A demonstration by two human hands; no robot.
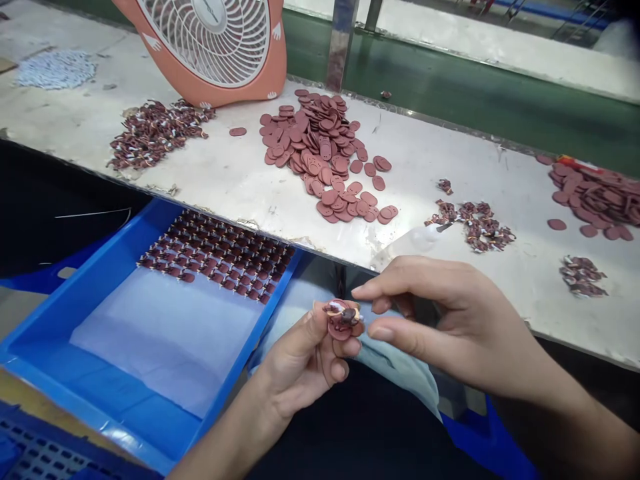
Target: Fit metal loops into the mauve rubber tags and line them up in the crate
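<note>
Between the thumb and fingers of my left hand (pixel 295 370) is a small dark-brown figurine (pixel 349 316) with white and orange bits, against a reddish oval base (pixel 339 333). Whether the two are joined cannot be made out. Just to the right, my right hand (pixel 460 327) hovers with thumb and forefinger apart, holding nothing that I can see. Beyond the hands, small brown figurines (pixel 485 227) lie in a loose cluster on the worktable (pixel 425 153). A large heap of reddish oval bases (pixel 325 143) is spread farther back.
At left, a blue tray (pixel 250 347) holds rows of small brown pieces (pixel 215 250) on a whitish sheet. An orange fan (pixel 277 60) stands behind, near another figurine heap (pixel 150 137). More oval bases (pixel 595 200) lie at right. A metal post (pixel 343 47) rises at the table's back edge.
</note>
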